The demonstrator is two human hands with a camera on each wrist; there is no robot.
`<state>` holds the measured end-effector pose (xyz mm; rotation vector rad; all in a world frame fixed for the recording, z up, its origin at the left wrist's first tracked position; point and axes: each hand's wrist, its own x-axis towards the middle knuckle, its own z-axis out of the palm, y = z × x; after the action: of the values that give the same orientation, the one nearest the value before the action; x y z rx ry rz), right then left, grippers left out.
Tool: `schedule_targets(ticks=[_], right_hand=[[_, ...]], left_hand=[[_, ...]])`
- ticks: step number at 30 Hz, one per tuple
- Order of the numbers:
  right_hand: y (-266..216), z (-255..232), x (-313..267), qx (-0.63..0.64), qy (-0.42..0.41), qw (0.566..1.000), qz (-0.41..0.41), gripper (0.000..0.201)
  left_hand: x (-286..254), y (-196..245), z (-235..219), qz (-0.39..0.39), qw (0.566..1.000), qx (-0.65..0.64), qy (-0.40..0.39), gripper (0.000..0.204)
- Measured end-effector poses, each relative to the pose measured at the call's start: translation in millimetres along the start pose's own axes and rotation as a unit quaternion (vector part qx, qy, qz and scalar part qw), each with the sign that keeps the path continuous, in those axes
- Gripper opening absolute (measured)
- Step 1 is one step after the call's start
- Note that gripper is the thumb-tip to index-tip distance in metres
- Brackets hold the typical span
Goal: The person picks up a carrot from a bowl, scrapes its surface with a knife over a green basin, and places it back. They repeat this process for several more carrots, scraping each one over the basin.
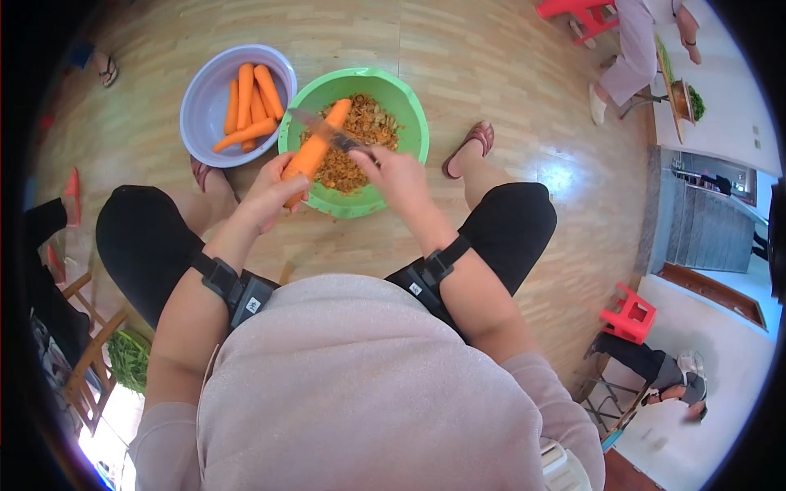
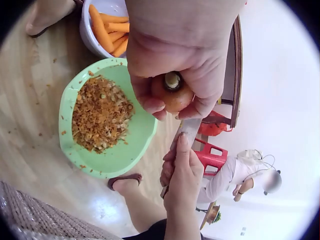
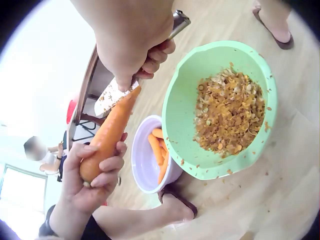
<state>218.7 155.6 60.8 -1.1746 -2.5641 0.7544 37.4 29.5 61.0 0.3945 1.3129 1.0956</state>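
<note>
A thick, tapered orange carrot (image 1: 309, 157) is held by the left hand (image 1: 274, 196) above the near side of a round, light-green plastic basin (image 1: 414, 114). The carrot's broad stem end is gripped, with fingers and thumb curled round it, and its narrow tip is pointed away from the body. A pale stub is seen at the stem end in the left-wrist view.

A knife with a wide metal blade and a dark handle (image 1: 350, 146) is grasped by the right hand (image 1: 399, 180) — the fingers are wrapped round the handle, and the thumb is stretched towards the blade. The blade is held crosswise over the carrot in the head view, and its face is flecked with small bits in the right-wrist view; whether the edge is touching the carrot cannot be told.

The floor of the green basin is covered by a heap of brownish-orange shavings (image 1: 372, 131), and a few scraps are stuck to its wall. Just beside it, on the left, a round pale-lavender basin (image 1: 195, 114) is placed, in which several smooth orange carrots (image 1: 246, 94) are piled. Both basins are set on a wood-patterned floor (image 1: 491, 90) — near the person's sandalled feet.
</note>
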Motion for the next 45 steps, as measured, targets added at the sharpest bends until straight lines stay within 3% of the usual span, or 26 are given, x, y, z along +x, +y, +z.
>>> schedule_targets(ticks=[3, 6, 10, 12, 15, 22, 27, 34, 37, 45], right_hand=[[-19, -2, -9, 0.018, -0.064, 0.997, -0.036, 0.035], [-19, 3, -10, 0.002, -0.077, 0.996, -0.053, 0.033], [5, 10, 0, 0.041, -0.019, 0.999, -0.029, 0.040], [21, 8, 5, -0.065, 0.012, 0.997, 0.030, 0.041], [33, 0, 9, -0.090, 0.002, 0.992, 0.087, 0.041], [4, -2, 1, -0.016, -0.016, 1.000, -0.004, 0.041], [34, 1, 9, -0.071, -0.038, 0.993, 0.090, 0.048], [36, -1, 7, -0.106, -0.034, 0.987, 0.112, 0.049], [22, -3, 6, -0.070, -0.021, 0.996, 0.043, 0.047], [40, 1, 7, -0.109, -0.031, 0.988, 0.107, 0.049]], left_hand=[[3, 0, 0, -0.005, 0.999, -0.012, 0.039, 0.044], [6, -4, -5, -0.030, 0.999, 0.006, 0.026, 0.046], [-2, 1, 0, 0.000, 1.000, -0.011, -0.013, 0.044], [-4, 3, 2, -0.011, 1.000, -0.012, -0.007, 0.044], [-3, -3, 0, -0.020, 0.999, 0.000, -0.048, 0.044], [-4, 5, 3, -0.015, 1.000, 0.005, -0.023, 0.052], [0, -4, -7, -0.015, 0.997, 0.040, -0.063, 0.055], [-1, -7, -7, -0.031, 0.998, 0.027, -0.044, 0.056], [-4, 0, -4, -0.016, 0.999, 0.003, -0.049, 0.055], [-2, -6, -6, -0.023, 0.997, 0.063, -0.044, 0.051]])
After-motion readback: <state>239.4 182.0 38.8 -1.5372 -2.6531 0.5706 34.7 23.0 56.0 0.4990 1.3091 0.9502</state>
